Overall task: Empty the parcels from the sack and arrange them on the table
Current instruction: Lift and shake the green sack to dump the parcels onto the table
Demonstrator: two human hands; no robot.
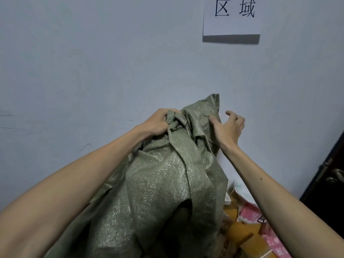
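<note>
- The left grip (pixel 158 121), at the centre of the frame, was fisted tightly round a bunched, twisted corner of the sack (pixel 163 183), with its bare forearm reaching up from the lower left.
- The right grip (pixel 229 127), just right of centre, had its thumb laid on the sack's upper edge. Its fingers (pixel 232 115) were loosely curled past that edge, with wall showing between them and the cloth, so I could not tell whether it pinched the fabric.
- The sack hung from both grips, its top corner standing up between them. Its body draped down to the bottom edge of the frame.
- The parcels (pixel 240 231) lay heaped at the lower right, partly under the sack's hanging folds. What they rested on was hidden.
- A plain pale wall (pixel 93 62) stood close behind the grips and filled the upper and left parts of the frame. A dark door (pixel 327 174) bounded the right edge.
- The sack was coarse, olive-green woven plastic, creased and limp.
- The parcels were brown cardboard boxes and pink printed mailer bags.
- A white paper sign (pixel 230 15) with black characters hung on the wall at the upper right.
</note>
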